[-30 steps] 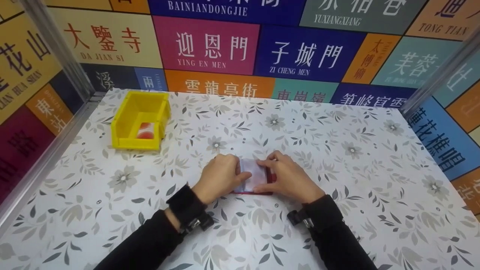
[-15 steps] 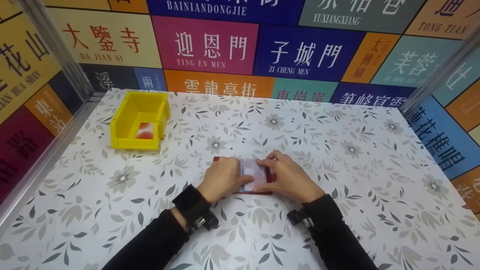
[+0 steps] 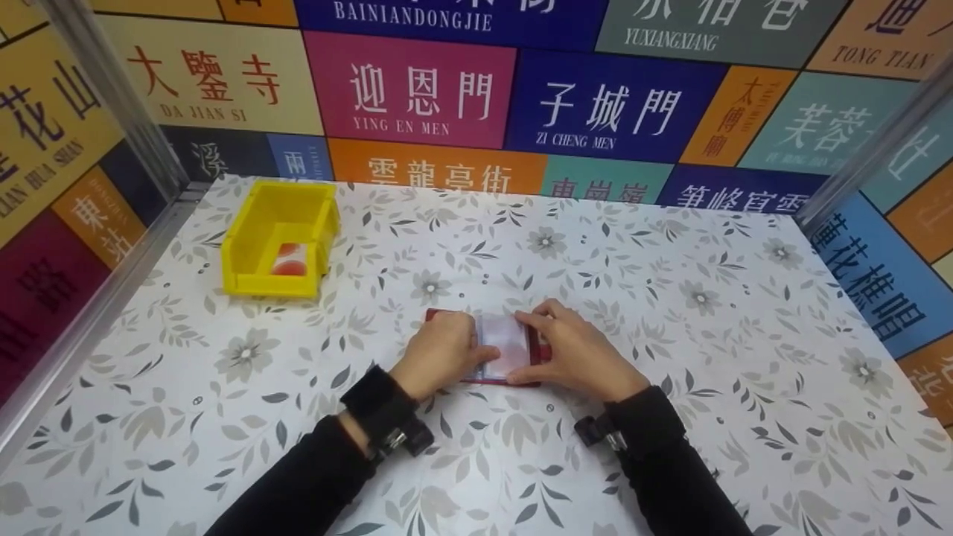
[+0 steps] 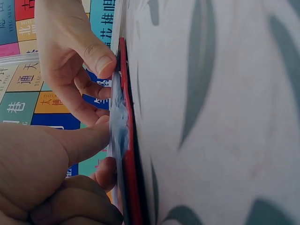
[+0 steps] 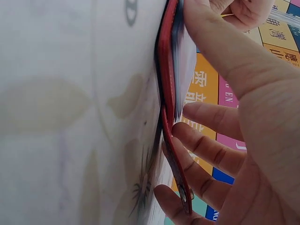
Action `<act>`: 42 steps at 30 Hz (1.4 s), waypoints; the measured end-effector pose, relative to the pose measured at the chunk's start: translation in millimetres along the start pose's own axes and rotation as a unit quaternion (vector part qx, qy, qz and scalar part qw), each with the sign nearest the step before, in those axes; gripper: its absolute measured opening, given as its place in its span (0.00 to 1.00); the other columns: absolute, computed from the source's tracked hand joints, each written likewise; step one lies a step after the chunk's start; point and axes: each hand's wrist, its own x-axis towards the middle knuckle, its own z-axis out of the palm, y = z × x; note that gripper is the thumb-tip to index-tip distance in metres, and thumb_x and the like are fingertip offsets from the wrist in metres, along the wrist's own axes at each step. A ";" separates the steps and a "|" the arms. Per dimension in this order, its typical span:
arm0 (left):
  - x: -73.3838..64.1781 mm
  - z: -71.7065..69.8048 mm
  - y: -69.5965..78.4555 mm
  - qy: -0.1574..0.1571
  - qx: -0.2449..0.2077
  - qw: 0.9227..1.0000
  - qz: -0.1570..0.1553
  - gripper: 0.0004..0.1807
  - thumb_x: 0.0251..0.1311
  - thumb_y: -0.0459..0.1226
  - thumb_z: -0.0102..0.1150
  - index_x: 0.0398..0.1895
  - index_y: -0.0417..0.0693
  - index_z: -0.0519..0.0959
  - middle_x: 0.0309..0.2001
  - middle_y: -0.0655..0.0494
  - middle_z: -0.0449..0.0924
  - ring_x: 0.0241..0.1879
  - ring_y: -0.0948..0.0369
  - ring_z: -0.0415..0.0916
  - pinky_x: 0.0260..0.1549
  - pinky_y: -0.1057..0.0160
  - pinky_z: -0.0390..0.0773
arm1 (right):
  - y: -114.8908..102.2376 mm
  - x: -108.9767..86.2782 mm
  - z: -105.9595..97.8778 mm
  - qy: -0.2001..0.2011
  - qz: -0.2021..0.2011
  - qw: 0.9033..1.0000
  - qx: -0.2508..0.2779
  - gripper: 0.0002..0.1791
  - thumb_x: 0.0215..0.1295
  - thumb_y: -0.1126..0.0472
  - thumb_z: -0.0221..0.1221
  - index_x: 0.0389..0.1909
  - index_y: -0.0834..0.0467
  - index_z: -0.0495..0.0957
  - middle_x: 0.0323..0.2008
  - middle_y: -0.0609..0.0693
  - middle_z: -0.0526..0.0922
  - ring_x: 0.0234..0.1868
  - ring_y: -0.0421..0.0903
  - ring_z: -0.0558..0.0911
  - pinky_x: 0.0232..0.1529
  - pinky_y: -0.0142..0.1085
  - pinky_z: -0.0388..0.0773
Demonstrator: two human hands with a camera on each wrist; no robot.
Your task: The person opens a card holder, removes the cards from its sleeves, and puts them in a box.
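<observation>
One red cardholder (image 5: 165, 65) lies open on the worktop (image 3: 372, 461), at four o'clock from the yellow bin (image 3: 269, 286). The left hand (image 3: 441, 347), fingers curled, holds the clear sleeve (image 3: 508, 333) under its thumb; the right hand (image 3: 579, 351) grips the sleeve's edges, thumb and forefinger spread. One cover corner (image 3: 432, 315) has just appeared at ten o'clock, suggesting a flatter spread.

I can see the person's black-sleeved forearms (image 3: 298, 473) slanting inward, the left hand (image 3: 441, 348) knuckles-up with its thumb (image 3: 488, 354) stretched out, the right hand (image 3: 579, 351) just opposite with thumb and forefinger (image 3: 533, 321) spread apart.
</observation>
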 end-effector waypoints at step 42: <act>20.2 -0.1 35.7 -0.069 0.092 0.993 0.001 0.31 0.54 0.59 0.80 0.44 0.41 0.87 0.38 0.45 0.89 0.37 0.48 0.86 0.37 0.48 0.86 | 0.5 -1.6 -0.1 0.003 -0.008 1.000 0.003 0.54 0.49 0.37 0.81 0.73 0.60 0.76 0.56 0.51 0.77 0.46 0.47 0.75 0.48 0.41 0.74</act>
